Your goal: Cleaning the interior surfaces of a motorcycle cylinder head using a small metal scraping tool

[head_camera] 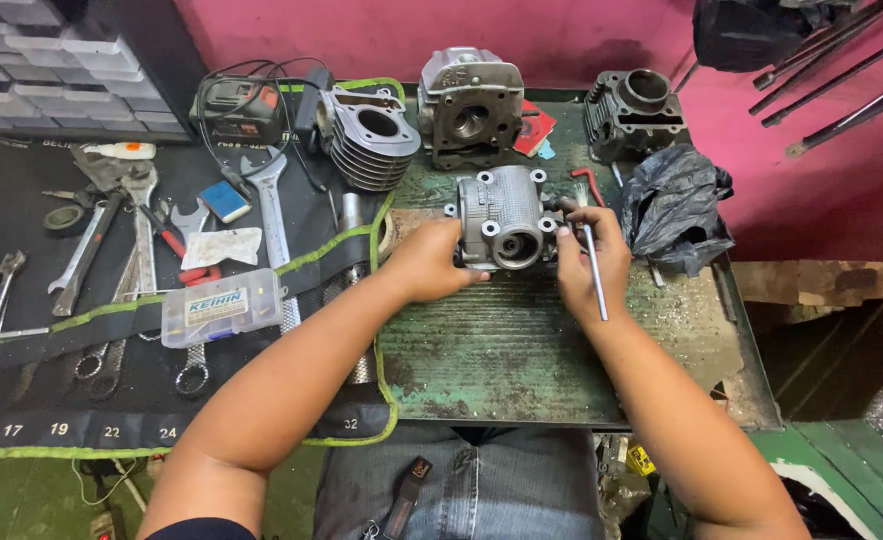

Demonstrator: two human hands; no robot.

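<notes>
Cast-metal cylinder head (502, 218) gripped at frame centre on a worn green tabletop (521, 350).

The head is dull grey aluminium, blocky, with round bolt bosses and a circular port facing the camera. The left hand (427, 260) clasps its left side, fingers curled against the casting. The right hand (591, 262) presses its right side while grasping a slim, shiny steel rod (594, 272). Above sit a finned cylinder (371, 135), a second grey head (469, 105) and a crumpled black plastic bag (676, 205); at left, steel wrenches (111, 250) lie on a black mat (21, 330).
</notes>
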